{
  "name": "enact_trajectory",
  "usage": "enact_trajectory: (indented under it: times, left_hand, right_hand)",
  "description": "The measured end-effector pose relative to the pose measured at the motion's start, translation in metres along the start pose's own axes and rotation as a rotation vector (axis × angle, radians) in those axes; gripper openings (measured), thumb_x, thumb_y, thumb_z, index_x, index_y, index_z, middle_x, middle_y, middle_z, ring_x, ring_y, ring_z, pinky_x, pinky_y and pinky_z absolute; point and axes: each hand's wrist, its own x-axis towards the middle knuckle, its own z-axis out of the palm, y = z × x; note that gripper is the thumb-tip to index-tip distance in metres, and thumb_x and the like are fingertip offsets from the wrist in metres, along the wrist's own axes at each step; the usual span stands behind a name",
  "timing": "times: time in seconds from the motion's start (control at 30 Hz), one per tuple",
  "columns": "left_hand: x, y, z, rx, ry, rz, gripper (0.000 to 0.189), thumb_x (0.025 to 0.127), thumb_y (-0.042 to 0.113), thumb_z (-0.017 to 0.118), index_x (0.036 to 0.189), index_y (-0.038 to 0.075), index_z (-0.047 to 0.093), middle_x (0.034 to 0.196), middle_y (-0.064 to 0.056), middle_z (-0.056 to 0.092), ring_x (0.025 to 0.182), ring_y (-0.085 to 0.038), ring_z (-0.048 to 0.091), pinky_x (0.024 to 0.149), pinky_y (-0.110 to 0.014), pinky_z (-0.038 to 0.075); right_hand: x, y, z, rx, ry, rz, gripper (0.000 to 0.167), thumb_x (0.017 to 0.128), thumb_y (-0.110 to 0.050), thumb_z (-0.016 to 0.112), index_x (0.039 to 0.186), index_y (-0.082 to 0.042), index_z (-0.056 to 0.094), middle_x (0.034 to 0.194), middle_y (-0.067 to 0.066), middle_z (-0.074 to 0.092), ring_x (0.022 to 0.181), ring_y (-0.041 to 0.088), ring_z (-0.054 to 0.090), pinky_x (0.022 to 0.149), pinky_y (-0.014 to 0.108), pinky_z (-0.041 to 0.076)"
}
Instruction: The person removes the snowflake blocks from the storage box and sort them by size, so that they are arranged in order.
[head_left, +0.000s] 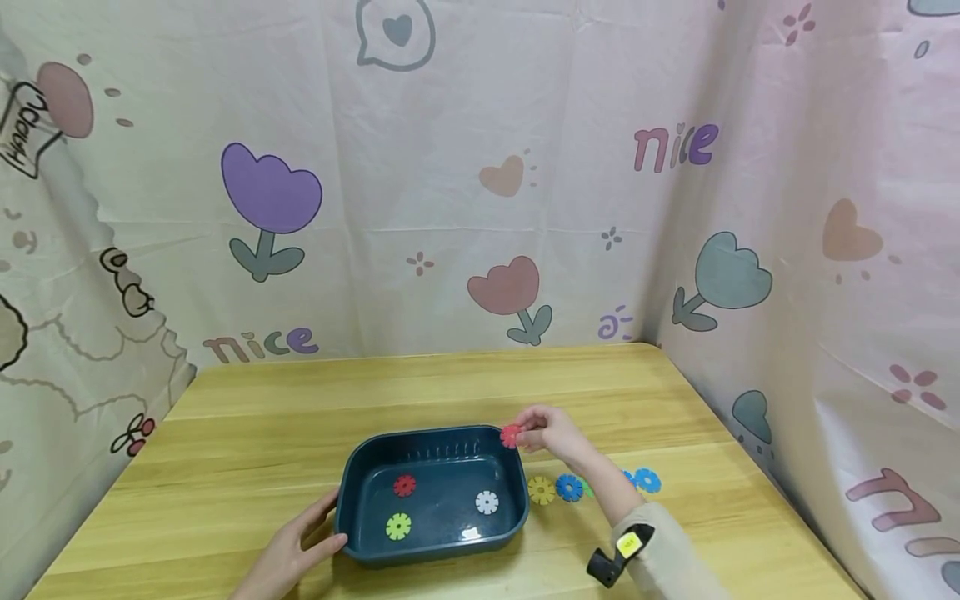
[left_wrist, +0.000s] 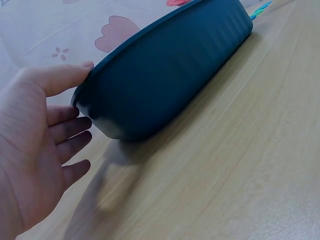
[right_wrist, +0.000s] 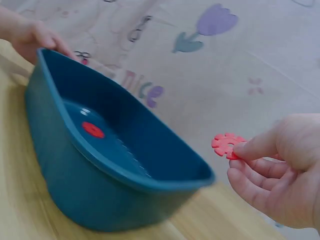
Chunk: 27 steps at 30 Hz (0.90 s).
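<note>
In the head view my left hand (head_left: 288, 542) rests against the left end of a dark blue plastic basin (head_left: 431, 552). The left wrist view has that thumb at the rim and the loosely spread fingers (left_wrist: 70, 129) beside the outer wall. Over the basin's far right corner, my right hand (head_left: 551, 433) pinches a red notched plastic disc (head_left: 510, 436) between thumb and fingertips; the right wrist view shows the disc (right_wrist: 227, 145) just outside the rim. Inside the basin lie a red disc (head_left: 405, 486), a yellow-green disc (head_left: 398, 526) and a white disc (head_left: 487, 502).
Right of the basin, on the wooden table (head_left: 262, 417), are a yellow disc (head_left: 542, 490), a blue disc (head_left: 569, 487) and another blue disc (head_left: 647, 480); my right forearm partly hides others. A printed curtain (head_left: 420, 200) hangs behind the table.
</note>
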Motion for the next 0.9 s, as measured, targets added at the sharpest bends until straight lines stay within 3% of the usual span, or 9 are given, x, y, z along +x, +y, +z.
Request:
enact_trajectory:
  times: [0.23,0.5,0.9]
  left_hand:
    - [0.000,-0.001,0.000,-0.018,-0.025,-0.025,0.070,0.090,0.029,0.059,0.143,-0.004,0.028,0.143,-0.030,0.028,0.126,-0.052,0.029,0.095,-0.057,0.037]
    - [0.001,-0.002,0.000,-0.038,-0.035,-0.029,0.070,0.091,0.029,0.059,0.144,-0.004,0.026,0.144,-0.031,0.026,0.127,-0.052,0.028,0.095,-0.056,0.037]
    - [0.001,0.000,0.000,-0.029,-0.024,-0.055,0.070,0.091,0.029,0.058,0.143,-0.004,0.027,0.143,-0.030,0.028,0.127,-0.051,0.030,0.094,-0.053,0.040]
  right_hand:
    - [-0.021,0.016,-0.045,-0.007,0.057,0.051,0.025,0.085,-0.003,0.063,0.104,0.010,0.055,0.084,0.005,0.059,0.076,0.016,0.058,0.075,0.044,0.051]
    - [-0.048,0.032,-0.087,0.042,0.171,0.118,0.022,0.085,-0.004,0.063,0.103,0.007,0.055,0.084,0.002,0.061,0.079,0.017,0.059,0.069,0.031,0.052]
    - [-0.084,0.049,-0.132,0.027,0.335,0.180,0.019,0.088,-0.002,0.060,0.103,0.009,0.055,0.085,0.003,0.061,0.078,0.015,0.061,0.070,0.030,0.053]
